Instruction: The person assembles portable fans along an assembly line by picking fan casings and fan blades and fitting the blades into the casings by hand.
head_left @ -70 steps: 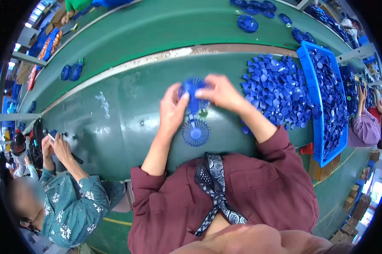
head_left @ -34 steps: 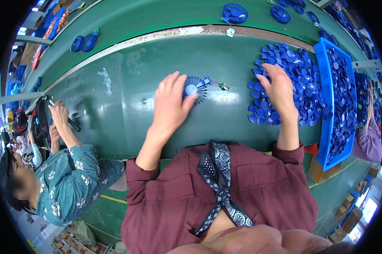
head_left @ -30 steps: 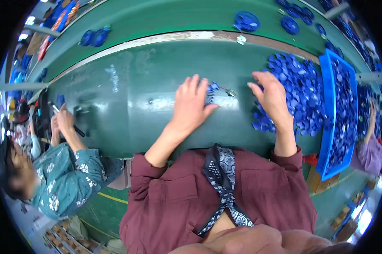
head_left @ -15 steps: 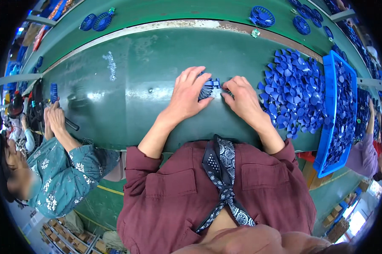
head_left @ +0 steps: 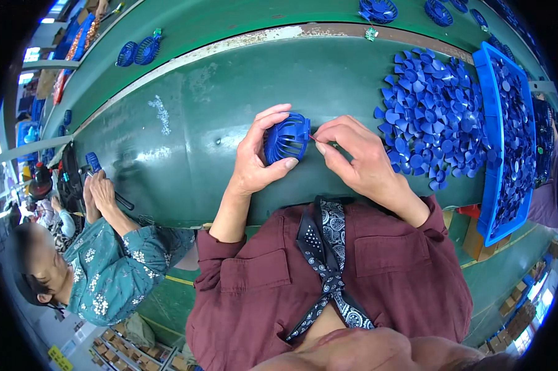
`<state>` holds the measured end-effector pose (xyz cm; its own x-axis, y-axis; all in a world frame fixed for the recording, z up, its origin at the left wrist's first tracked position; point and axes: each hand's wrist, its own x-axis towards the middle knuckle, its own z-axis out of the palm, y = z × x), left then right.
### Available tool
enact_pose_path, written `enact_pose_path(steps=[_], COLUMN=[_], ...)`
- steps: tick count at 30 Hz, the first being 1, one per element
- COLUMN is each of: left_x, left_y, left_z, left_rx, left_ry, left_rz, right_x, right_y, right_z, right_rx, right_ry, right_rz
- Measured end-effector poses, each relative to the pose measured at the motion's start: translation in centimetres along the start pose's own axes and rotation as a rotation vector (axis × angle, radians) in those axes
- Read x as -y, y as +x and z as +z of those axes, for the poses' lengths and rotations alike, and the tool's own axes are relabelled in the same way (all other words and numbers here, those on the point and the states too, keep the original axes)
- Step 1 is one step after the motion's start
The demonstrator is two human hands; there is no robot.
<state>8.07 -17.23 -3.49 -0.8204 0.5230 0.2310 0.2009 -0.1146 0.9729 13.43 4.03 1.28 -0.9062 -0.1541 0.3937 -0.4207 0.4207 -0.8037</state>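
Observation:
My left hand [head_left: 252, 162] is closed around a blue slotted fan guard [head_left: 285, 141], thumb below it and fingers over its far side. The guard is tipped on its side above the green table, with its ribs showing and a small block on its right edge. Close by on the right, my right hand [head_left: 362, 153] pinches a thin reddish wire [head_left: 313, 137] at that block. Farther right lies a heap of blue fan blades [head_left: 430, 120], apart from both hands.
A blue tray [head_left: 493, 127] of more blades stands at the table's right edge. Beyond the pale ledge [head_left: 229, 48], a green belt carries blue guards [head_left: 146, 51] and a small green circuit board [head_left: 370, 34]. At left, a co-worker's hands [head_left: 101, 191] work near a blue part [head_left: 93, 162].
The guard has been lifted and turned, so more of its ribs show. My left hand now wraps its side, and my right hand has come lower, pinching the wire. The view has shifted slightly.

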Motion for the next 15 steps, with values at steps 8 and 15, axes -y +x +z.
enact_pose_path(steps=[8, 15], left_x=[0.3, -0.5], left_y=[-0.2, -0.6], left_z=[0.4, 0.9], left_rx=[-0.009, 0.021], left_ry=[-0.056, -0.573], left_rz=[-0.051, -0.430], right_x=[-0.3, -0.9], right_y=[-0.2, 0.2], right_z=[0.2, -0.1], right_rx=[0.008, -0.008], right_ry=[0.048, 0.174], right_rz=[0.019, 0.198])
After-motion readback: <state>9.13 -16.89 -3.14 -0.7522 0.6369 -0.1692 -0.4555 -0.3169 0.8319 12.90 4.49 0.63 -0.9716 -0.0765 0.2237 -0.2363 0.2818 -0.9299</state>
